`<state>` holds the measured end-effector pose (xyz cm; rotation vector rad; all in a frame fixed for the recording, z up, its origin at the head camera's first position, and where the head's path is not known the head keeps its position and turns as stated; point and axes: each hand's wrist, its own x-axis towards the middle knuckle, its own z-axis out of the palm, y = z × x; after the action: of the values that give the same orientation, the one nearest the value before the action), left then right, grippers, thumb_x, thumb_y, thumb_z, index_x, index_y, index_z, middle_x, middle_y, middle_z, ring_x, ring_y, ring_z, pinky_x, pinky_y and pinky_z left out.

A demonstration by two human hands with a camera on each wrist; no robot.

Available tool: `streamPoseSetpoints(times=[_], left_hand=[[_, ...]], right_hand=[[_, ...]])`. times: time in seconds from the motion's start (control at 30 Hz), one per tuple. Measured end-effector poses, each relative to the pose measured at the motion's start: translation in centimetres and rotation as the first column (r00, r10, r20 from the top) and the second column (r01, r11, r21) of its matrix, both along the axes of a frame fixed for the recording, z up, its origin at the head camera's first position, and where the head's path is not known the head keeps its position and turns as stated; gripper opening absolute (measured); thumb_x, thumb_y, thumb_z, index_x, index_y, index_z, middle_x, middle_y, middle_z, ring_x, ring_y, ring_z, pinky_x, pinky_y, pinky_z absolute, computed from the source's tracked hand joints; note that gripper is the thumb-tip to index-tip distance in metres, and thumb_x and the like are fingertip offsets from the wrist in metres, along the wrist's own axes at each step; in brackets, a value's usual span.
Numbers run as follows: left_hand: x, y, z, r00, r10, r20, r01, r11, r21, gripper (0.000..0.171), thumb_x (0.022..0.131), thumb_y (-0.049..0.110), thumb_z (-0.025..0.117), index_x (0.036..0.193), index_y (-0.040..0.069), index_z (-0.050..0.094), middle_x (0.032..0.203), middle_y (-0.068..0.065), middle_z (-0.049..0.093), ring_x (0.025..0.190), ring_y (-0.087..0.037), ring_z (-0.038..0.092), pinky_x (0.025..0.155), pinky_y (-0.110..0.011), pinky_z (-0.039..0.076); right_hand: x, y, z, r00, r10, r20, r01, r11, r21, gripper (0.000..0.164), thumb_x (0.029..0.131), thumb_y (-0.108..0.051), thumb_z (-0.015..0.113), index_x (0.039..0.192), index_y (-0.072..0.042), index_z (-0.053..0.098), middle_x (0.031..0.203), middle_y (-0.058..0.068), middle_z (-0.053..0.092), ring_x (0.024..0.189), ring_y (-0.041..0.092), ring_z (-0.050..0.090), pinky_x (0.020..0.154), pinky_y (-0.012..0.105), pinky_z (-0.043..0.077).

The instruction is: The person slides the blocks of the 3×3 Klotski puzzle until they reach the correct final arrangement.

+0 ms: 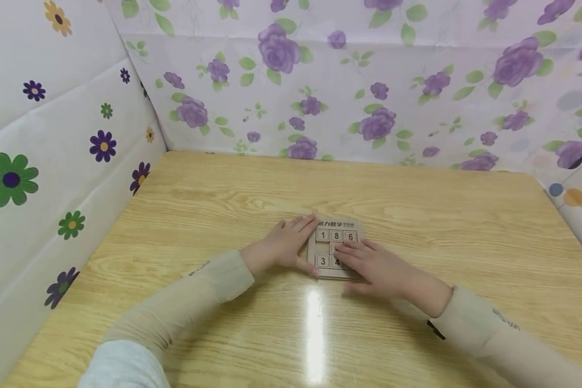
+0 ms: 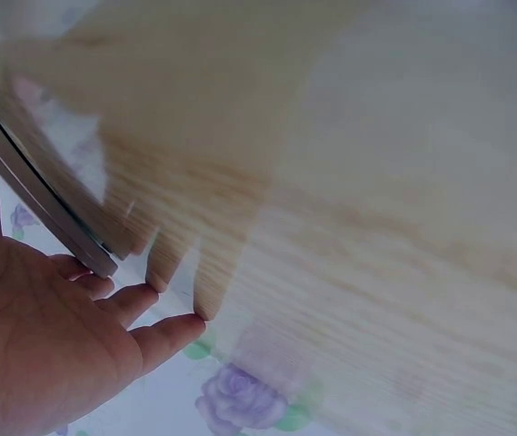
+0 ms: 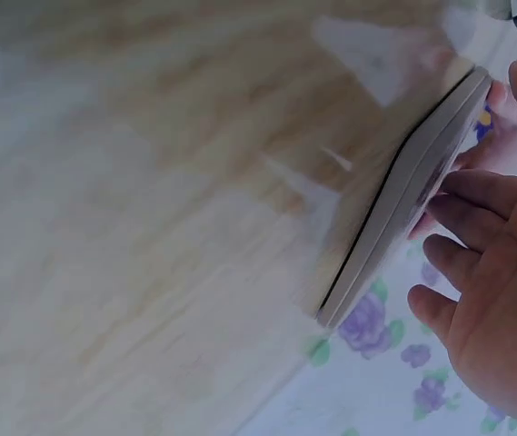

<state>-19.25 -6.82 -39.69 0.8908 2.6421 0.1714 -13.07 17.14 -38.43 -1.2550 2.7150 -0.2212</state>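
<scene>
A wooden number sliding puzzle (image 1: 323, 248) lies flat on the table, with square tiles in a framed board. Tiles 1, 8 and 6 show in its top row, 3 and part of 4 in the bottom row; a gap stands at the left of the middle row. Along the board's left side rests my left hand (image 1: 285, 245), thumb at the lower left corner and straight fingers by the upper left corner. My right hand (image 1: 380, 268) reaches over the right side, extended fingertips touching the middle tiles and hiding several. In the right wrist view its fingers (image 3: 458, 259) look fairly straight.
The glossy wood-grain table (image 1: 223, 188) reflects light in front of the board. A purple-flowered sheet (image 1: 320, 81) hangs along the back edge, and a sheet with colourful flowers (image 1: 68, 161) stands at the left. Dotted cloth (image 1: 574, 198) shows at the right.
</scene>
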Motion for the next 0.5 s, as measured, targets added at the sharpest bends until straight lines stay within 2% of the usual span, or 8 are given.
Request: streamPoseSetpoints(times=[0.27, 0.5], left_hand=[[0.1, 0.0, 0.0, 1.0, 0.002, -0.002, -0.002, 1.0, 0.006, 0.122, 0.067, 0.075, 0.065, 0.154, 0.013, 0.006, 0.161, -0.003, 0.0, 0.147, -0.029, 0.008, 0.116, -0.057, 0.014], [0.1, 0.0, 0.1, 1.0, -0.002, -0.006, 0.002, 1.0, -0.007, 0.122, 0.067, 0.076, 0.064, 0.154, 0.013, 0.006, 0.161, -0.003, 0.0, 0.147, -0.029, 0.009, 0.116, -0.056, 0.016]], right_hand=[[1.0, -1.7, -0.1, 0.995, 0.094, -0.017, -0.094, 0.995, 0.015, 0.072, 0.09, -0.05, 0.056, 0.142, -0.003, 0.042, 0.148, 0.012, 0.042, 0.139, 0.032, 0.034, 0.115, 0.053, 0.024], [0.0, -2.3, -0.2, 0.997, 0.064, -0.036, -0.063, 0.998, 0.028, 0.07, 0.091, -0.048, 0.056, 0.142, -0.001, 0.043, 0.148, 0.013, 0.041, 0.14, 0.032, 0.032, 0.115, 0.055, 0.022]])
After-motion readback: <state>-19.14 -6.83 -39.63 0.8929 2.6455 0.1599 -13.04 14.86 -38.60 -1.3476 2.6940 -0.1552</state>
